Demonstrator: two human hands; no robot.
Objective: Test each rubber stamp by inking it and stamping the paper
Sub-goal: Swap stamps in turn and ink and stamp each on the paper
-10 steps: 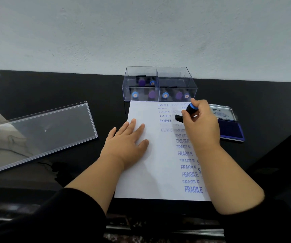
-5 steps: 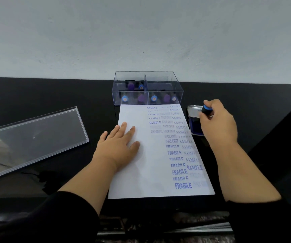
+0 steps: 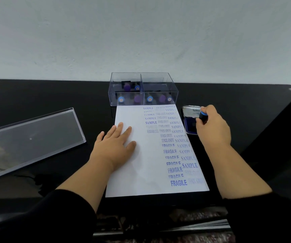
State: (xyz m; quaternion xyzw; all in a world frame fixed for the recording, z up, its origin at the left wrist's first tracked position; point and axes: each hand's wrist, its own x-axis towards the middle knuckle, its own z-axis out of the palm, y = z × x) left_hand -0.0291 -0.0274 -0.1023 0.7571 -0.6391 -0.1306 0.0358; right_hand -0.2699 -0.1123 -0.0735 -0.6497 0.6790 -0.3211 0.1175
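Note:
A white sheet of paper [image 3: 141, 172] lies on the black table, its right half covered with blue prints reading SAMPLE, FAX OUT, FRAGILE and EXPRESS. My left hand [image 3: 115, 144] lies flat on the paper's left part, fingers straight. My right hand [image 3: 213, 127] grips a black rubber stamp with a blue top [image 3: 202, 116] and holds it down over the blue ink pad [image 3: 189, 124], whose lid stands open just right of the paper. The stamp's face is hidden by my fingers.
A clear two-compartment box [image 3: 143, 88] behind the paper holds several stamps with blue and purple tops. Its clear lid [image 3: 32, 137] lies to the left on the table. A pale wall rises behind; the table's near edge runs below the paper.
My right hand carried the stamp off the paper's upper right to the ink pad and now holds it there. My left hand stayed flat on the paper. The camera view shifted.

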